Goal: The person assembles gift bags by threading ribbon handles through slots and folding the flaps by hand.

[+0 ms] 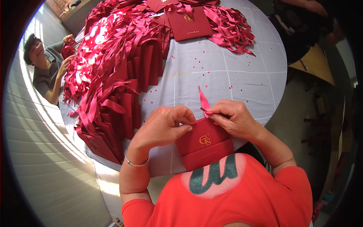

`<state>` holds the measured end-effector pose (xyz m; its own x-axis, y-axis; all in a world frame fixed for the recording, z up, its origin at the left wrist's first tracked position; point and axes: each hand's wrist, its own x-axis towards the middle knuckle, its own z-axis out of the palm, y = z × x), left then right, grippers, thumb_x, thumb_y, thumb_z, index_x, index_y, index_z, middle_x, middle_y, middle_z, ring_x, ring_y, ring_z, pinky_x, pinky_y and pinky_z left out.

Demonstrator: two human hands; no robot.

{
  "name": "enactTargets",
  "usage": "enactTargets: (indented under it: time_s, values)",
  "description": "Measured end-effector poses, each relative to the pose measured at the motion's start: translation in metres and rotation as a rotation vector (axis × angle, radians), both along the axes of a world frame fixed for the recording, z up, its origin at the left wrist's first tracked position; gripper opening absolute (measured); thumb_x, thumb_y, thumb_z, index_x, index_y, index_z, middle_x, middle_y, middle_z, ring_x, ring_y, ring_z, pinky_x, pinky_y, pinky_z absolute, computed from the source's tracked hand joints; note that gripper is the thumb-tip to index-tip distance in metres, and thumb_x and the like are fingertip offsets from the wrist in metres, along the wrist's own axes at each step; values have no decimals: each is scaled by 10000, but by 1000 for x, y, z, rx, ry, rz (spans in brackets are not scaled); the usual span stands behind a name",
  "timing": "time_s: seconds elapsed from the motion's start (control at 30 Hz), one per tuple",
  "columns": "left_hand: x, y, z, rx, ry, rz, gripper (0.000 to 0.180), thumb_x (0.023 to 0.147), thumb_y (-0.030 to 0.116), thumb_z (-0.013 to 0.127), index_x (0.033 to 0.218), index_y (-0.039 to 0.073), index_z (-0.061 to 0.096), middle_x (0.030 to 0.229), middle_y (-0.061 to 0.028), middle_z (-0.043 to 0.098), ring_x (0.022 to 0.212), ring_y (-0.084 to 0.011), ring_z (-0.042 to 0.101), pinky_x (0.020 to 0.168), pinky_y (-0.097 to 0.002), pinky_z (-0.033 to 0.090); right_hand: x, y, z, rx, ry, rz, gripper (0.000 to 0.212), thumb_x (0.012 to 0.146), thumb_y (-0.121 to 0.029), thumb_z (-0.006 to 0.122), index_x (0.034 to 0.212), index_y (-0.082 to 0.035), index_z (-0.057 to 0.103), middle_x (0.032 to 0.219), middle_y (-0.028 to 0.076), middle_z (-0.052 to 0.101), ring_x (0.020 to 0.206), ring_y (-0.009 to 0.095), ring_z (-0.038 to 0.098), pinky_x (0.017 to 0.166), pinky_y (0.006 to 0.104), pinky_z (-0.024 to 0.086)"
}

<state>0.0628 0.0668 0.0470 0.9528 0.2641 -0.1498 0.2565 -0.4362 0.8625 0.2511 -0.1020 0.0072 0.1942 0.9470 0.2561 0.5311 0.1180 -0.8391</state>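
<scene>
A red paper gift bag [206,145] with a gold emblem lies flat near the front edge of the table, close to my body. My left hand [164,126] is closed in a pinch at the bag's upper left edge. My right hand [234,119] pinches a red ribbon [203,99] at the bag's top edge. The ribbon's pointed free end sticks up away from me. A small dark piece shows at my right fingertips; I cannot make out what it is.
Many red bags [143,68] with ribbon handles stand packed along the left. Another red bag [189,24] lies at the back, beside heaped ribbons [234,32]. Small red dots are scattered over the pale tablecloth [249,87]. A person [47,68] handles ribbons at far left; another stands far right.
</scene>
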Motion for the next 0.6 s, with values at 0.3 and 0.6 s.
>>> enactTargets:
  time_s: [0.3,0.6]
  values:
    - [-7,25,2,-425,164,-111,218,898,-10,619,1109,-9,676,891,-62,729,555,-58,575,487,-224,470,-7,4,3,-6,-18,-16,84,895,-29,705,966,17,708,819,94,667,704,159,627,631,278,498]
    - [-2,27,-14,-362,271,-176,97,922,7,599,991,-7,665,740,-10,640,531,-72,584,500,-231,442,-12,2,6,-11,25,-85,123,879,-29,726,990,22,724,758,98,659,636,147,618,558,268,479]
